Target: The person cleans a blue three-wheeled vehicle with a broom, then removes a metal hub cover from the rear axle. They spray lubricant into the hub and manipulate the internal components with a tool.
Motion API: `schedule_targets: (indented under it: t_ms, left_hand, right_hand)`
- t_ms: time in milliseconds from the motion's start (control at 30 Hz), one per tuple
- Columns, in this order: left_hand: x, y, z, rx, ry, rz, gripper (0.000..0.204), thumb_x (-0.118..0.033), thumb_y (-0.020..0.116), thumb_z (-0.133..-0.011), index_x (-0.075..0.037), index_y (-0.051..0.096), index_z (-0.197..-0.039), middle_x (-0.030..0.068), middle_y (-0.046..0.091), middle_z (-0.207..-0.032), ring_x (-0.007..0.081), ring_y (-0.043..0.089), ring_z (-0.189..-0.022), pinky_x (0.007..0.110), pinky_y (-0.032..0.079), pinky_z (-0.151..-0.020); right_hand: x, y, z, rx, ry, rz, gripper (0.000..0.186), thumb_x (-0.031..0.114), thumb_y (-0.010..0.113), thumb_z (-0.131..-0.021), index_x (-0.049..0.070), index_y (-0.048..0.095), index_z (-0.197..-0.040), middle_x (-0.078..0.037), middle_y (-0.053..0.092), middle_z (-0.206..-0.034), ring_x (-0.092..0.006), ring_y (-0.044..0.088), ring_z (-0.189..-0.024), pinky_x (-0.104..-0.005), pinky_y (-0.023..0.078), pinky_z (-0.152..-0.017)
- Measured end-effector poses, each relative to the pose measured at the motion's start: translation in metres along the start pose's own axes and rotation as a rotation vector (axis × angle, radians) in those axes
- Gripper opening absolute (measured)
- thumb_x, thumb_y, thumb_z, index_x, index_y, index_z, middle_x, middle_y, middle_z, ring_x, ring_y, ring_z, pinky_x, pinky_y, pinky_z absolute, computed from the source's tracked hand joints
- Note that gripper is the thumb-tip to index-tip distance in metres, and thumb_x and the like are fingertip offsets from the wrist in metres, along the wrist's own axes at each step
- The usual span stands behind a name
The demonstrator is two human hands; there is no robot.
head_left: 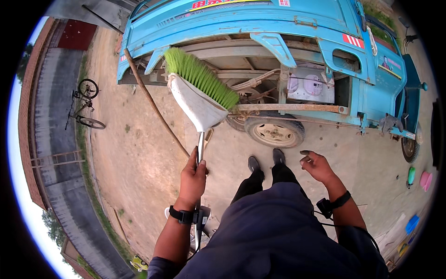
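Observation:
My left hand (193,179) is wrapped round the metal handle of a broom (191,100). Its white head is raised in front of the truck, with lime-green bristles (202,76) pointing up and to the right. Past that hand slants a brown wooden stick (155,109), its upper end against the blue truck (241,25); I cannot tell whether the hand touches its lower end. My right hand (318,166) hangs in the air near my shoes, empty, with its fingers bent and apart. Both wrists carry black strapped devices.
Ahead stands the truck, with its rusty side rail (292,108) and wheel (274,131) close to my feet. A bicycle (86,104) is at the far left, by a grass strip. On the right are a pink basin (426,181) and a green object (411,176).

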State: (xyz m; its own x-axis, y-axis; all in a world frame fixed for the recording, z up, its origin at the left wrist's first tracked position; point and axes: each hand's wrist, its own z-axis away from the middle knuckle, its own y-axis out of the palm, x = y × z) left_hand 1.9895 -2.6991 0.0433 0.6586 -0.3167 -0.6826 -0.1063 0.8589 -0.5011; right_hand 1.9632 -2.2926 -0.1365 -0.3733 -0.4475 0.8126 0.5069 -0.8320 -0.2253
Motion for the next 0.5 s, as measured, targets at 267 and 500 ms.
schedule_targets:
  t_ms: [267,500]
  left_hand:
    - [-0.026,-0.058,0.003,-0.166,0.142,-0.065,0.058,-0.009,0.051,-0.105,-0.010,0.034,-0.160,-0.0042,0.051,-0.075,0.0028,0.045,-0.060,0.020,0.039,-0.050]
    - [-0.067,-0.101,-0.028,-0.037,0.516,-0.740,0.053,-0.009,0.062,-0.098,-0.009,0.050,-0.150,0.0249,0.068,-0.096,0.0409,0.067,-0.083,0.042,0.054,-0.076]
  right_hand:
    - [-0.013,-0.012,0.004,-0.016,0.032,-0.012,0.043,0.020,0.070,-0.093,0.005,0.061,-0.132,-0.011,0.075,-0.099,-0.0200,0.070,-0.076,-0.0336,0.057,-0.073]
    - [-0.003,-0.004,-0.006,0.021,0.015,0.021,0.042,0.020,0.070,-0.093,0.006,0.061,-0.132,-0.011,0.075,-0.099,-0.0206,0.071,-0.077,-0.0338,0.058,-0.074]
